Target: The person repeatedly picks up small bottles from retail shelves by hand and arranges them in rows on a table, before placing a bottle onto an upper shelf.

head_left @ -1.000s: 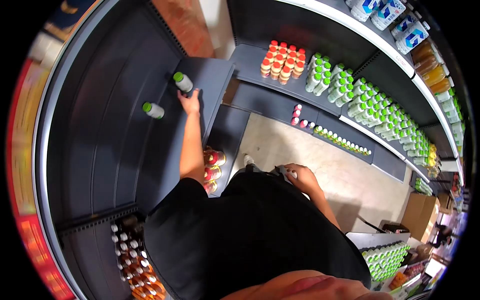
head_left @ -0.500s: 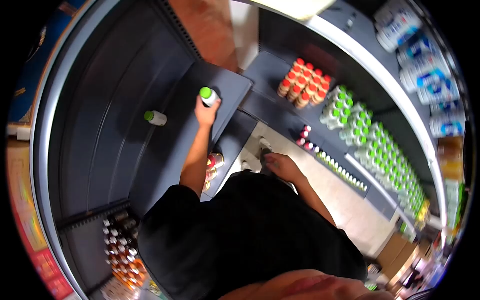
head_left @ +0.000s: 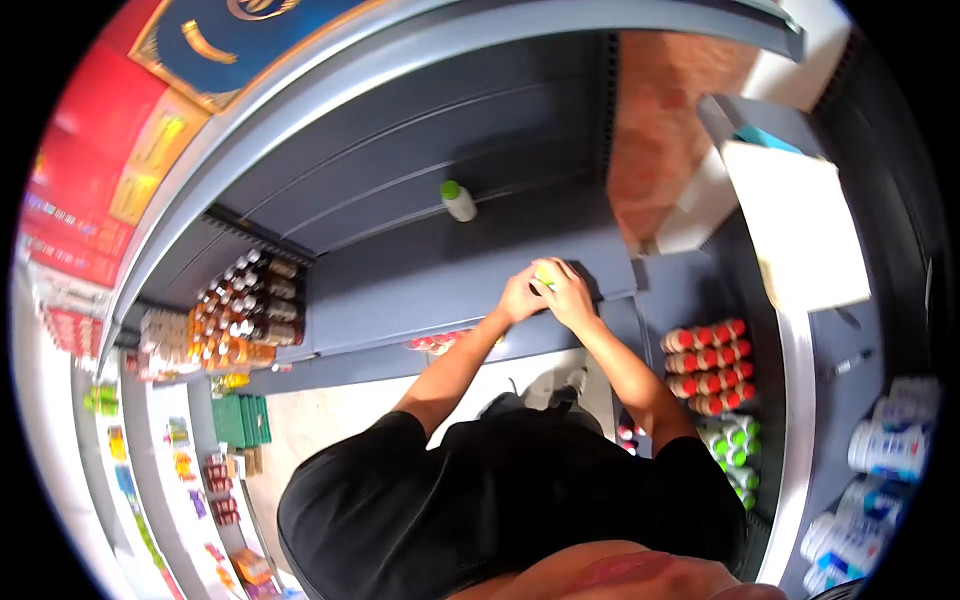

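Note:
Both of my hands are together over the front part of the grey shelf [head_left: 400, 270], closed round a green-capped bottle [head_left: 545, 275]. My left hand [head_left: 521, 294] grips it from the left side. From the right, my right hand [head_left: 568, 296] has its fingers over the top, at the cap. Only a bit of the yellow-green cap shows between the fingers; the body is mostly hidden. Farther back on the same shelf, a white bottle with a green cap [head_left: 458, 202] stands alone near the back panel.
Dark and amber bottles [head_left: 250, 310] crowd the shelf's left end. To the right are red-capped bottles [head_left: 707, 365] in rows and green-capped bottles [head_left: 735, 445]. A white panel [head_left: 800, 225] juts out at upper right. Red-topped items [head_left: 440, 342] sit below the shelf edge.
The view has turned left, toward the shelf. My right hand has come up from beside my body and joined my left hand on the bottle. The lone bottle stays at the back.

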The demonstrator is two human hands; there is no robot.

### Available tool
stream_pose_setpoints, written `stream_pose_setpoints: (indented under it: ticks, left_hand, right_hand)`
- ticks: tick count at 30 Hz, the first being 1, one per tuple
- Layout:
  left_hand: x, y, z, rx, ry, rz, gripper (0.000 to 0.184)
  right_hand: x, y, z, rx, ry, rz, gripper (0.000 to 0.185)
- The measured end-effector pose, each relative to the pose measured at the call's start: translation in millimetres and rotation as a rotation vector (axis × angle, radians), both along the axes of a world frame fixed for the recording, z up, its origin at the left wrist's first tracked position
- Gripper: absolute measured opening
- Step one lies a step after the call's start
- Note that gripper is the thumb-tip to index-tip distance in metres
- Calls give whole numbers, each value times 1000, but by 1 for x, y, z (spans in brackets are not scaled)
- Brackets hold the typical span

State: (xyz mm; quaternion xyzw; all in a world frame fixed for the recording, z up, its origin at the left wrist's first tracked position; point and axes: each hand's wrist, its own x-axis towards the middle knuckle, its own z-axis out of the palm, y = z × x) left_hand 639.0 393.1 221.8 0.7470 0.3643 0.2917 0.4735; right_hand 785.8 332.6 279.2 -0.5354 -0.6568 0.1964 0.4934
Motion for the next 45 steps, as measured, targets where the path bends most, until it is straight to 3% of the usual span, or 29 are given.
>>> stream_pose_setpoints:
  ticks: [4, 6, 7, 12, 15, 17, 20, 25, 30, 34, 37, 43, 45]
  left_hand:
    - [-19, -45, 51, -28, 148, 85, 62]
    - [-37, -79, 28, 203, 334, 149, 64]
    - [-48, -101, 29, 141, 249, 140, 63]
    - [-106, -210, -2, -352, 440, 95, 63]
    - [-125, -264, -40, -399, 613, 33, 70]
    - [-131, -295, -44, -464, 690, 18, 73]
    - [-148, -347, -61, -406, 618, 59, 71]
    - [-170, -443, -88, -402, 432, 352, 62]
    - [-202, -553, -79, -447, 498, 516, 62]
    - [-220, -661, -92, -517, 448, 662, 63]
    - [-219, -744, -81, -618, 194, 846, 67]
    - [-192, -847, -93, -628, -265, 1306, 71]
    - [-190, -866, -110, -579, -291, 1431, 70]
  right_hand:
    - [-11, -21, -16, 12, 156, 84, 36]
    - [-24, -41, -19, -23, 269, 26, 32]
    - [-27, -52, -25, -32, 210, 37, 28]
    - [-52, -129, -76, -370, -52, 243, 27]
    - [-74, -173, -105, -605, -121, 450, 32]
    - [-85, -197, -104, -579, -229, 581, 35]
    - [-104, -225, -96, -629, -350, 746, 41]
    - [-147, -272, -81, -545, -601, 890, 48]
    - [-199, -357, -86, -582, -780, 1009, 56]
    - [-229, -439, -106, -619, -634, 1265, 53]
    - [-254, -480, -140, -709, -682, 1488, 47]
    - [-318, -553, -119, -868, -931, 1739, 38]
    - [-343, -570, -119, -886, -980, 1864, 38]
